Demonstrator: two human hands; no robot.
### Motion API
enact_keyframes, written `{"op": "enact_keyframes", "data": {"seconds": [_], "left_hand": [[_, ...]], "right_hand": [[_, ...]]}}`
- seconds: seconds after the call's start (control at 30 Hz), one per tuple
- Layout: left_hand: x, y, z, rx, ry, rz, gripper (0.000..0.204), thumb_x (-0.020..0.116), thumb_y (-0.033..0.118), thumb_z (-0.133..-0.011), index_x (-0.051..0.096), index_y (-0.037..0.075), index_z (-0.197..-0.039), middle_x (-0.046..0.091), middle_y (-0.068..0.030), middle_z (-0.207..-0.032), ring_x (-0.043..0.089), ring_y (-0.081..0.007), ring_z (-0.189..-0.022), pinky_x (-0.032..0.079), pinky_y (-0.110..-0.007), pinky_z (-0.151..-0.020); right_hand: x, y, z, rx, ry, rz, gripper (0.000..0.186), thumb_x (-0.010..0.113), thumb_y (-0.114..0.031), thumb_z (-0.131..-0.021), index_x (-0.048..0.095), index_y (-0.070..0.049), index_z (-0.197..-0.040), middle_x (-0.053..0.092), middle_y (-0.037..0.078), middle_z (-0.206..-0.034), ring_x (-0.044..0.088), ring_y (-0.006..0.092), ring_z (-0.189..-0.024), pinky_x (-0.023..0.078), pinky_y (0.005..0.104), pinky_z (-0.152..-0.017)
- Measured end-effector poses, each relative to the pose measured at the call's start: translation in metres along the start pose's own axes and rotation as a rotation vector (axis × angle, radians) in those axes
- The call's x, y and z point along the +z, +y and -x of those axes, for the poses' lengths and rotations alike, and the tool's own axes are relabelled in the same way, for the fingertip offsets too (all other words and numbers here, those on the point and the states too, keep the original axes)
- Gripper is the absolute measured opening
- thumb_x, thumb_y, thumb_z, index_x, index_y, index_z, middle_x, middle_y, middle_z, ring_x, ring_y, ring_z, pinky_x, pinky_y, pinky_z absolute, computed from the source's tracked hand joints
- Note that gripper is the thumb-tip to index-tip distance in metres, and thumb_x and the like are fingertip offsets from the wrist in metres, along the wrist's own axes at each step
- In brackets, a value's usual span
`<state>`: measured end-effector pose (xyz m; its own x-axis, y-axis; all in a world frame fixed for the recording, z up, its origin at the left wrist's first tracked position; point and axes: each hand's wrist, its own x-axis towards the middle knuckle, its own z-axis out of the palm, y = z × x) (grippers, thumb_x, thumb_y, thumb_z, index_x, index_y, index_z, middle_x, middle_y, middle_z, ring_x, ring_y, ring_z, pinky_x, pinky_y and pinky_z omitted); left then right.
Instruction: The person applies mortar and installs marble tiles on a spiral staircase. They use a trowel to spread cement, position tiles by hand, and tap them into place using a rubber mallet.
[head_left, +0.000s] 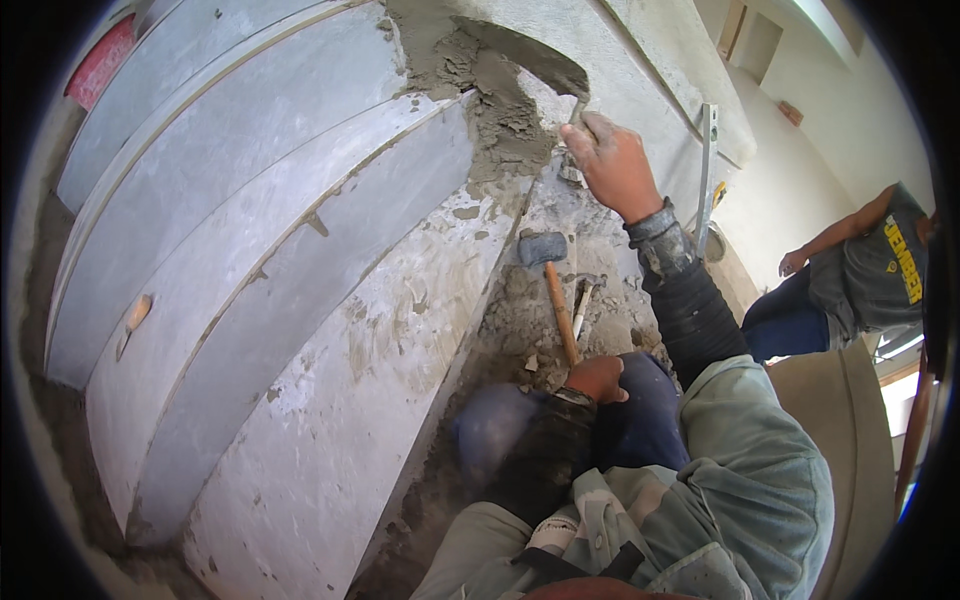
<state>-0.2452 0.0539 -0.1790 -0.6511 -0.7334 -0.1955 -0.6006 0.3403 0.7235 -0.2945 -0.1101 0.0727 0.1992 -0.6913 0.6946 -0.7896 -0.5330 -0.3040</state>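
My right hand (612, 165) is closed around the handle of a trowel, whose mortar-smeared blade (535, 55) reaches up and left over the work. Wet grey mortar (510, 120) lies in a rough heap just below the blade, at the upper ends of the stone slabs. My left hand (597, 380) rests on my bent knee (640, 415) with its fingers curled in; whether anything is inside them is hidden. Just beyond it ends the wooden handle of a rubber mallet (543, 248), which lies on the rubble. A smaller light-handled tool (582, 310) lies beside the mallet.
Curved grey stone slabs (330, 235) fan out like steps on the left; a small wooden-handled tool (136, 315) rests on one. A metal spirit level (707, 165) stands upright beside a bucket (715, 243). Rubble (530, 325) covers the ground nearby. A co-worker (855, 265) stands at right.
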Motion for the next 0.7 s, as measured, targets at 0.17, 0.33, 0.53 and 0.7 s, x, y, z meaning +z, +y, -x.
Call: {"op": "enact_keyframes", "data": {"seconds": [0.17, 0.33, 0.53, 0.7], "left_hand": [[0.002, 0.006, -0.006, -0.024, -0.033, -0.013, 0.049, 0.083, 0.038, -0.073, 0.067, 0.006, -0.107, 0.068, -0.0174, -0.11, 0.063, -0.0367, -0.109, 0.05, -0.047, -0.092], [0.003, 0.009, -0.01, 0.003, -0.062, -0.007, 0.051, 0.083, 0.038, -0.073, 0.067, 0.006, -0.111, 0.067, -0.0173, -0.111, 0.063, -0.0367, -0.109, 0.05, -0.047, -0.093], [0.004, -0.005, -0.003, -0.044, -0.034, 0.011, 0.053, 0.084, 0.037, -0.073, 0.067, 0.006, -0.112, 0.067, -0.0172, -0.114, 0.063, -0.0362, -0.11, 0.05, -0.046, -0.093], [-0.005, 0.006, -0.002, -0.059, -0.058, -0.015, 0.053, 0.084, 0.035, -0.073, 0.067, 0.006, -0.113, 0.067, -0.0174, -0.113, 0.063, -0.0364, -0.109, 0.05, -0.046, -0.092]], "right_hand": [[-0.011, -0.005, 0.008, -0.028, -0.085, -0.046, 0.044, 0.053, -0.039, -0.099, 0.064, 0.003, -0.095, 0.065, 0.025, -0.083, 0.062, 0.0449, -0.079, 0.049, 0.0517, -0.075], [-0.007, 0.04, -0.036, -0.121, -0.279, -0.02, 0.041, 0.055, -0.036, -0.099, 0.065, 0.003, -0.091, 0.063, 0.024, -0.078, 0.059, 0.0441, -0.073, 0.049, 0.0486, -0.07], [-0.031, 0.048, -0.039, -0.258, -0.222, 0.062, 0.04, 0.055, -0.038, -0.096, 0.067, 0.001, -0.098, 0.066, 0.024, -0.082, 0.064, 0.0437, -0.083, 0.051, 0.0496, -0.078], [-0.043, 0.031, 0.023, 0.106, -0.141, -0.048, 0.037, 0.054, -0.034, -0.098, 0.065, 0.001, -0.093, 0.066, 0.023, -0.083, 0.064, 0.0425, -0.084, 0.05, 0.0482, -0.076]]}}
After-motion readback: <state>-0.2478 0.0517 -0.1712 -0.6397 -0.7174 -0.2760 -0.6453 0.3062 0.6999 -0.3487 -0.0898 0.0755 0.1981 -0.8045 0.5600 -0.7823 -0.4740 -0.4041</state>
